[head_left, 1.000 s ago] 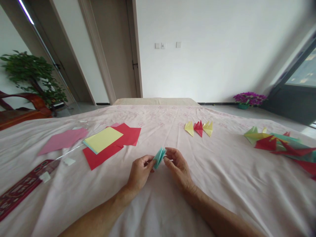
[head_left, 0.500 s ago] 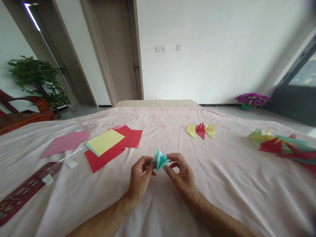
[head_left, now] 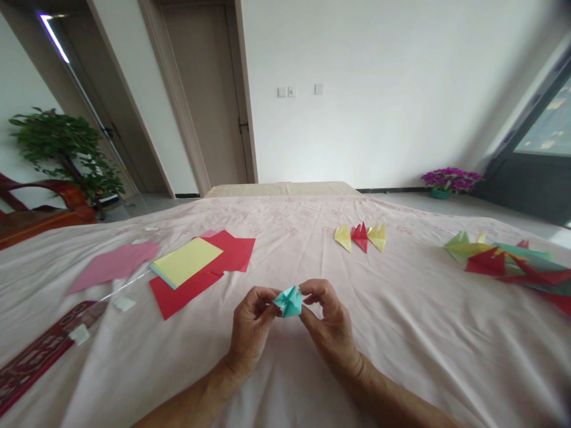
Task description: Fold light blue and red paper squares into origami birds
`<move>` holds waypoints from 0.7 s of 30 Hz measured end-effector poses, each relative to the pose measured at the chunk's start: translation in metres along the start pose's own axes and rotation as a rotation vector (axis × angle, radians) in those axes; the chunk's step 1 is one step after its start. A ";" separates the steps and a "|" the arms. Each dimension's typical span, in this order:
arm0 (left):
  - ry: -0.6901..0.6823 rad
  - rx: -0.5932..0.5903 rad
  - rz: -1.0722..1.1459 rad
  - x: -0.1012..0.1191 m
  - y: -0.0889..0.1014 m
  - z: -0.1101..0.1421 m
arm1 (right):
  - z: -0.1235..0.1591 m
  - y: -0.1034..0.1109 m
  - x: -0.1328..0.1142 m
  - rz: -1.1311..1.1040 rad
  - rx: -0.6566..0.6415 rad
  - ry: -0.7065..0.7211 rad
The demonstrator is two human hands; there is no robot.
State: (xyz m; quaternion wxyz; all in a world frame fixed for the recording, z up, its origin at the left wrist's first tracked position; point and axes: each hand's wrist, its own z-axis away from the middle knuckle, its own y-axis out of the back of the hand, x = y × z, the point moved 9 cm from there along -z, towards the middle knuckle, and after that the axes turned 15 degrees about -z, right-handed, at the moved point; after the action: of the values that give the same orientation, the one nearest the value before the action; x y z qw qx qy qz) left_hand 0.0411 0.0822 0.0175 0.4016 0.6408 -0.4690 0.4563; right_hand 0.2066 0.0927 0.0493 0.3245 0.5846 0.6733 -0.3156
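Two hands meet at a turquoise folded paper [head_left: 289, 302], which is the landmark for every place given here. The left hand [head_left: 252, 321] pinches its left edge between thumb and fingers; the right hand [head_left: 329, 321] grips its right edge the same way, and the fingertips partly cover both sides.

To the left of the turquoise paper, and slightly beyond it, red sheets [head_left: 241, 252] lie partly under a yellow sheet [head_left: 190, 261], with a light blue edge showing beneath the yellow. Farther left is a pink sheet [head_left: 116, 264]. Nearer on that side, a long dark red object [head_left: 38, 353] runs out of view, with one white scrap [head_left: 79, 334] on it and another beside it. Beyond the turquoise paper and to its right, a yellow, a red and a yellow folded piece form a row [head_left: 360, 238]. Well to its right, red, yellow, green and teal pieces overlap in a heap [head_left: 486, 263].

Beneath it all spreads a wrinkled pale pink cloth [head_left: 285, 226]; what supports it is hidden. Far beyond stand a white wall [head_left: 379, 119], a closed door [head_left: 205, 89] to the left, and purple flowers [head_left: 450, 178] to the right.
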 end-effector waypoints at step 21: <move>-0.041 -0.038 -0.083 -0.004 -0.002 0.002 | 0.001 -0.013 -0.011 0.004 -0.157 0.089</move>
State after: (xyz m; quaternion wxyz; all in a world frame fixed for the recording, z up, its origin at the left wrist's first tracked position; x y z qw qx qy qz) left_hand 0.0432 0.0820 0.0129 0.4225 0.6612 -0.4586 0.4171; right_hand 0.1952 0.0839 0.0586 0.3396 0.5724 0.7085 -0.2347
